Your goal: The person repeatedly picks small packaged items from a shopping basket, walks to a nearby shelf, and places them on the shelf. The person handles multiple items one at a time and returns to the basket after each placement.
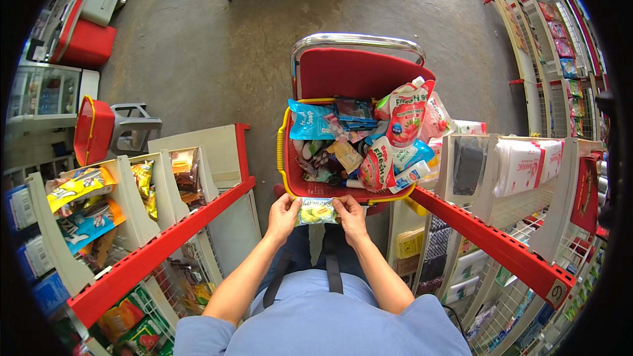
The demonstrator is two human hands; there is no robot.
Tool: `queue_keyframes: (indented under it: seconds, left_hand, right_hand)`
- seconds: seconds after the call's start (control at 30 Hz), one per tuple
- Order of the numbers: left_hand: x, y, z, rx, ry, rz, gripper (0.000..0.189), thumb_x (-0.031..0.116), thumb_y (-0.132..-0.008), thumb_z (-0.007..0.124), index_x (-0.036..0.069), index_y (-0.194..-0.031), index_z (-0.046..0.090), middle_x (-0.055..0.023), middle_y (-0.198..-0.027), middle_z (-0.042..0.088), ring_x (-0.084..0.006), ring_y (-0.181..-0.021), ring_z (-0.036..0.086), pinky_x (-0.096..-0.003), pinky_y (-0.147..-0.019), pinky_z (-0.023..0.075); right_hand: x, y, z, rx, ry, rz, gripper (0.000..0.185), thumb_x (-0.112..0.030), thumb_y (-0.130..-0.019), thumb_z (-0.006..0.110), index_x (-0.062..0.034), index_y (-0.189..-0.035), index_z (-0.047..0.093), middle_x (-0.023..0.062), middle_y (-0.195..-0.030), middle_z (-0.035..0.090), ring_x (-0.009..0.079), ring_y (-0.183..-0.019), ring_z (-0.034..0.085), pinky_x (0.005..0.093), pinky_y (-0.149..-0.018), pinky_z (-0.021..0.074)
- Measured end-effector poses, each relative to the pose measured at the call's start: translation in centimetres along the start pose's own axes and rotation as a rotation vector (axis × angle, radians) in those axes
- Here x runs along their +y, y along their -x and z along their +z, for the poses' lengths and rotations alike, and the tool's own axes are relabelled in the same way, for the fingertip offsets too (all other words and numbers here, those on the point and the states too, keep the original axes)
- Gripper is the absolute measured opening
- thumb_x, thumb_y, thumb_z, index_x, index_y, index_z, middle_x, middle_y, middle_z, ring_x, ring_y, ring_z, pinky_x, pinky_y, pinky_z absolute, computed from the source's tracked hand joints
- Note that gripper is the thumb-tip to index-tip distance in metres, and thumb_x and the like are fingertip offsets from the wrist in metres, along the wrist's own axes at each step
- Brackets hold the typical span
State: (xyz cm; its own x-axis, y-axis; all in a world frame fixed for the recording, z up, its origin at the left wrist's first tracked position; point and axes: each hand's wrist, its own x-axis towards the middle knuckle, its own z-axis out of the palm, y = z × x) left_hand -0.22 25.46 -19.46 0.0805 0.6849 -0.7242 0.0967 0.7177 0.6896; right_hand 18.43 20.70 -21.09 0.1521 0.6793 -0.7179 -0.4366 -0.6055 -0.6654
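Between my hands I hold a small Harmony packet (pixel 317 211) with pale green fruit printed on it. My left hand (pixel 284 216) pinches its left end, and my right hand (pixel 351 215) grips the right end. Just beyond it sits a red shopping basket (pixel 309 189) with a yellow rim, apparently on a chair with a red backrest (pixel 341 73) and a chrome frame. Inside are a blue hand soap pouch (pixel 310 121), a red-and-white spouted pouch (pixel 406 113), a smaller similar pouch (pixel 377 165), a white tube (pixel 411 176) and several small packets.
Shelf racks with red edge rails (pixel 173 242) (pixel 494 237) flank me closely on both sides. Snack bags (pixel 81 190) fill the left rack. White packs (pixel 524 165) stand on the right one. Farther left, another red basket (pixel 93 131) stands beside a grey stool (pixel 131 126).
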Motion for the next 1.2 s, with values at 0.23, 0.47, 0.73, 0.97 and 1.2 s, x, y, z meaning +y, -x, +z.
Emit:
queue_keyframes:
  seconds: [0.23, 0.47, 0.73, 0.97, 1.2]
  left_hand:
    - [-2.2, 0.4, 1.1, 0.195, 0.063, 0.013, 0.017, 0.019, -0.097, 0.061, 0.005, -0.089, 0.06, 0.0011, -0.078, 0.062, -0.0038, -0.069, 0.053, -0.023, -0.061, 0.0445]
    - [-0.1, 1.1, -1.0, -0.105, 0.241, -0.288, 0.021, 0.026, -0.097, 0.06, 0.011, -0.111, 0.054, -0.0026, -0.104, 0.067, -0.0128, -0.092, 0.066, -0.0379, -0.077, 0.0577]
    - [-0.7, 1.0, -2.4, -0.01, 0.27, -0.174, 0.017, 0.022, -0.098, 0.06, 0.011, -0.11, 0.055, -0.0023, -0.101, 0.068, -0.0116, -0.088, 0.068, -0.0341, -0.073, 0.0581]
    - [-1.0, 1.7, -3.4, -0.014, 0.28, -0.188, 0.015, 0.022, -0.098, 0.059, 0.011, -0.108, 0.055, -0.0024, -0.101, 0.068, -0.0118, -0.089, 0.068, -0.0339, -0.073, 0.0582]
    - [-1.0, 2.0, -4.9, 0.008, 0.305, -0.196, 0.014, 0.02, -0.099, 0.058, 0.012, -0.108, 0.053, -0.0022, -0.102, 0.068, -0.013, -0.091, 0.068, -0.0366, -0.076, 0.058]
  right_hand:
    - [2.5, 0.1, 0.5, 0.061, -0.016, -0.093, 0.01, -0.015, -0.092, 0.068, -0.0079, -0.091, 0.061, -0.0045, -0.075, 0.061, 0.0023, -0.062, 0.05, 0.0197, -0.054, 0.0367]
    - [2.0, 0.1, 0.4, 0.043, 0.076, -0.076, 0.013, -0.015, -0.094, 0.065, -0.003, -0.09, 0.063, -0.0024, -0.073, 0.061, 0.0037, -0.063, 0.052, 0.0215, -0.057, 0.0406]
    - [0.7, -6.7, -0.6, 0.041, 0.963, -0.434, 0.024, -0.013, -0.089, 0.065, -0.0025, -0.11, 0.065, 0.0206, -0.102, 0.067, 0.0337, -0.092, 0.066, 0.0392, -0.081, 0.0519]
    - [2.1, -12.3, 0.6, -0.151, 1.437, -0.093, 0.05, -0.019, -0.08, 0.075, -0.0138, -0.128, 0.062, 0.026, -0.121, 0.061, 0.0399, -0.115, 0.058, 0.045, -0.096, 0.0488]
    - [2.5, -13.9, -0.3, -0.15, 1.469, -0.105, 0.045, -0.019, -0.081, 0.072, -0.0109, -0.124, 0.064, 0.0235, -0.114, 0.066, 0.0393, -0.105, 0.063, 0.0467, -0.092, 0.0499]
